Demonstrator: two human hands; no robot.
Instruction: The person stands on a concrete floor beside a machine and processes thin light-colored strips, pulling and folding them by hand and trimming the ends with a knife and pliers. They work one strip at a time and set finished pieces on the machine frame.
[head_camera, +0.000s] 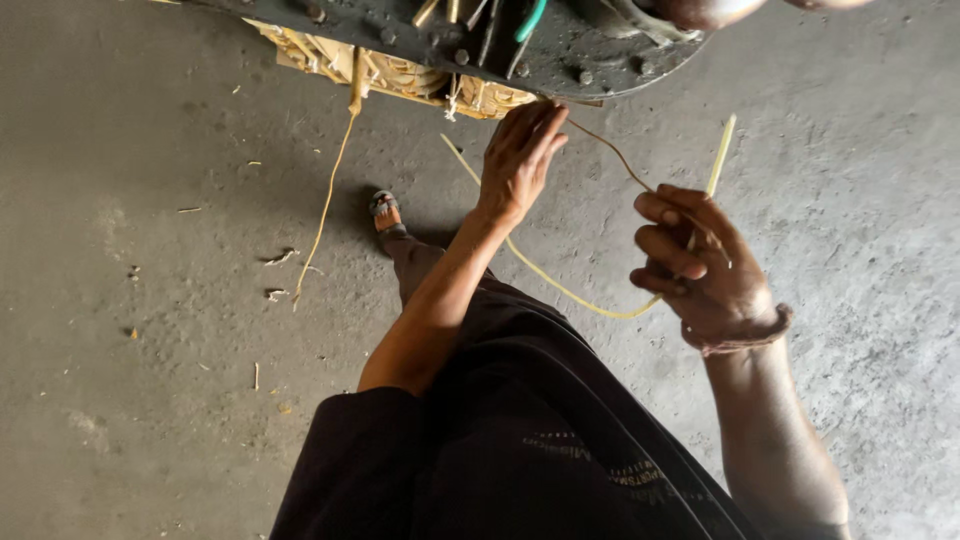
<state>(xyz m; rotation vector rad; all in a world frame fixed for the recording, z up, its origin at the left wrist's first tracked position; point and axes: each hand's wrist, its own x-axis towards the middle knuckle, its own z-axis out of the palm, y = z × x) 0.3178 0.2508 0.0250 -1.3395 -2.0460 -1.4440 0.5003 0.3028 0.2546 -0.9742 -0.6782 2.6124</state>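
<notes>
One yellow sleeve (560, 285) sits clamped in right hand (705, 270); left hand (520, 155), fingers apart, touches one winding (400, 72).

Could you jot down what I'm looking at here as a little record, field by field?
Place: grey concrete floor, seen from above
Left hand: fingers stretched up to the underside of the dark round machine
Right hand: closed around a pale yellow tube and a thin brown wire
Tube: loops from the machine down to the right hand
Loose strand: hangs from the machine's yellowish winding
Wrist: reddish thread band
Foot: in a sandal
Floor bits: small scraps
</notes>
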